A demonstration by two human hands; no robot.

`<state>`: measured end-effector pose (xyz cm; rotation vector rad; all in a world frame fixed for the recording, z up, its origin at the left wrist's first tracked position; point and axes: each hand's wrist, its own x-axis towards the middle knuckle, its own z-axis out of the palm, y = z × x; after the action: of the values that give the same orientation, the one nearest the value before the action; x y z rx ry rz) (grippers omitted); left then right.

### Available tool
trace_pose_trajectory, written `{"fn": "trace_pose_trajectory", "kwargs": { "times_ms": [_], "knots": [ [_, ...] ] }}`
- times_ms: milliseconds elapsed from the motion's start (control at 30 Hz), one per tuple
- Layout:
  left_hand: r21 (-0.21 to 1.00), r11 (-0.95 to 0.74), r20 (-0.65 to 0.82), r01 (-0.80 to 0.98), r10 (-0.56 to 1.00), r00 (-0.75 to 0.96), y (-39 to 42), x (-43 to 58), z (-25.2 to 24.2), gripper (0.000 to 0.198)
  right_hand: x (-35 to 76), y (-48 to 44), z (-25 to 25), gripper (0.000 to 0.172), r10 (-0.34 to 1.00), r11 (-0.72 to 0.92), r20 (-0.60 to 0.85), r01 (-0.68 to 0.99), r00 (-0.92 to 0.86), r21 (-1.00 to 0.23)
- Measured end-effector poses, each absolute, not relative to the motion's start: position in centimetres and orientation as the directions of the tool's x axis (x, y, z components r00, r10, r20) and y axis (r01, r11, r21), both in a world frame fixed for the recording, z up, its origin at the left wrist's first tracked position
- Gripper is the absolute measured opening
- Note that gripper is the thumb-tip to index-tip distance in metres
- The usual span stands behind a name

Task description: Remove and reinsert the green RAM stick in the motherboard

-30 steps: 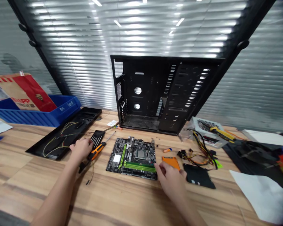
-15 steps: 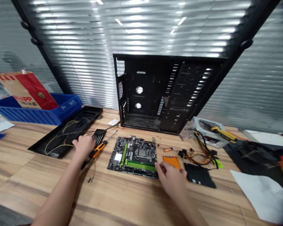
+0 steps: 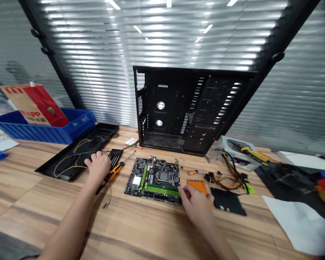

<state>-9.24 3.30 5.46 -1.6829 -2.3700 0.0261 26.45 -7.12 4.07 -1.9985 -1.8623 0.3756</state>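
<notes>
A motherboard [image 3: 151,178] with green slots lies flat on the wooden table. My right hand [image 3: 196,202] is at its lower right corner, fingertips against the edge and fingers curled; whether they grip it is unclear. My left hand [image 3: 99,166] is beside a black case of small bits [image 3: 114,157] and an orange-and-black screwdriver [image 3: 115,171], fingers bent; what is under them is hidden. An orange drive [image 3: 197,185] lies just behind my right hand, with a black flat drive [image 3: 229,201] to its right.
An open black computer case [image 3: 173,108] stands at the back. Left are a black panel [image 3: 81,151] with wires and a blue bin [image 3: 43,131] holding a paper bag. Right are a power supply [image 3: 239,153], cables [image 3: 230,177], pliers [image 3: 254,155] and white paper [image 3: 295,224].
The camera view has shifted slightly. Both hands stay at nearly the same places beside the screwdriver and the motherboard.
</notes>
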Motion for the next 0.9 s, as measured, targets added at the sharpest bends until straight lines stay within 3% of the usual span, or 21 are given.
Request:
{"fn": "trace_pose_trajectory", "kwargs": {
  "times_ms": [133,233,333,433,567,733,833,900],
  "knots": [
    [-0.009,0.283,0.246,0.959,0.930,-0.272,2.8,-8.1,7.0,0.039,26.3,-7.2,3.2,0.033,0.959,0.172,0.282,0.869,-0.039,-0.464],
    [0.290,0.104,0.230,0.951,0.957,-0.175,1.9,-6.0,8.0,0.031,25.5,-7.5,2.8,0.027,0.862,0.402,0.474,0.812,-0.181,-0.422],
    [0.646,-0.229,0.227,0.728,0.968,0.102,0.2,-2.5,8.4,0.029,24.2,-8.0,2.8,0.023,0.729,0.568,0.622,0.759,-0.286,-0.317],
    [0.826,-0.282,0.162,0.489,0.948,0.274,-2.2,1.9,8.4,0.030,22.9,-8.8,3.0,0.024,0.623,0.647,0.696,0.735,-0.358,-0.201],
    [0.918,-0.202,0.017,0.342,0.880,0.474,-4.3,6.5,8.2,0.029,21.9,-9.1,3.0,0.018,0.497,0.671,0.805,0.732,-0.323,-0.121],
    [0.959,0.041,-0.209,0.282,0.774,0.598,-4.1,8.7,8.0,0.031,22.2,-8.7,3.1,0.004,0.393,0.664,0.891,0.740,-0.228,-0.104],
    [0.921,-0.150,-0.149,0.360,0.716,0.681,-2.6,7.8,9.3,0.037,22.8,-8.5,3.0,0.004,0.431,0.672,0.872,0.728,-0.233,-0.138],
    [0.793,-0.350,-0.153,0.499,0.679,0.719,-0.8,6.0,10.6,0.041,23.1,-8.5,2.7,0.007,0.495,0.669,0.836,0.717,-0.235,-0.195]
  ]
}}
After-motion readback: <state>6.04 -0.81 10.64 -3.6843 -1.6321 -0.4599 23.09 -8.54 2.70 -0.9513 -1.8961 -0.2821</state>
